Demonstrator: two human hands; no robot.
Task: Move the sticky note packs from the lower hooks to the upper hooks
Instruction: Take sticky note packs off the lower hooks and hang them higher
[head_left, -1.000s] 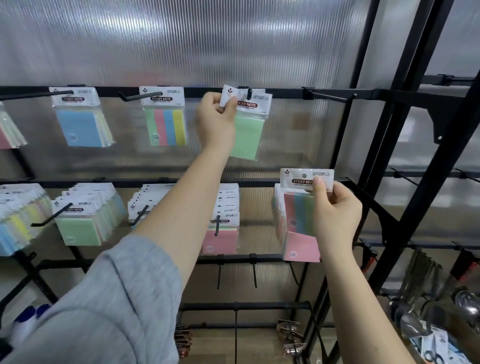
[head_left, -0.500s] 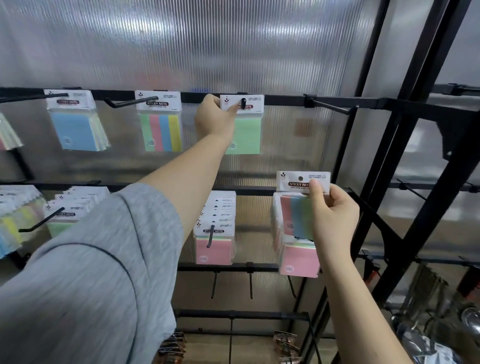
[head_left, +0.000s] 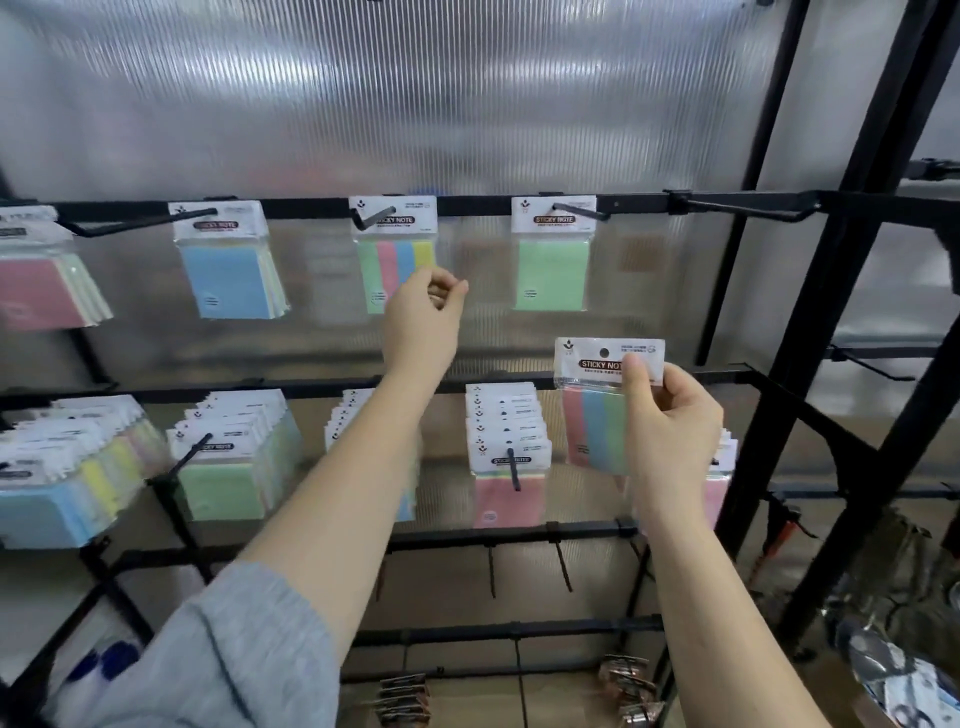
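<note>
A green sticky note pack (head_left: 553, 260) hangs alone on an upper hook (head_left: 579, 212). My left hand (head_left: 423, 317) is below and to the left of it, fingers loosely curled, holding nothing. My right hand (head_left: 667, 421) grips a striped multicolour pack (head_left: 597, 405) by its white header, off the hooks, in front of the lower row. To its upper right an upper hook (head_left: 748, 208) stands bare. Further left on the upper rail hang a striped pack (head_left: 395, 254), a blue pack (head_left: 228, 265) and a pink pack (head_left: 39, 280).
The lower rail carries several full hooks: pink packs (head_left: 506, 457), green packs (head_left: 234, 457), and mixed packs (head_left: 67, 467). Black frame posts (head_left: 852, 291) stand to the right. Metal utensils (head_left: 883, 649) lie at the lower right, clips (head_left: 405, 696) at the bottom.
My left hand has let go of the green pack, which now hangs on its upper hook, and has dropped down and left. My right hand still holds the striped pack.
</note>
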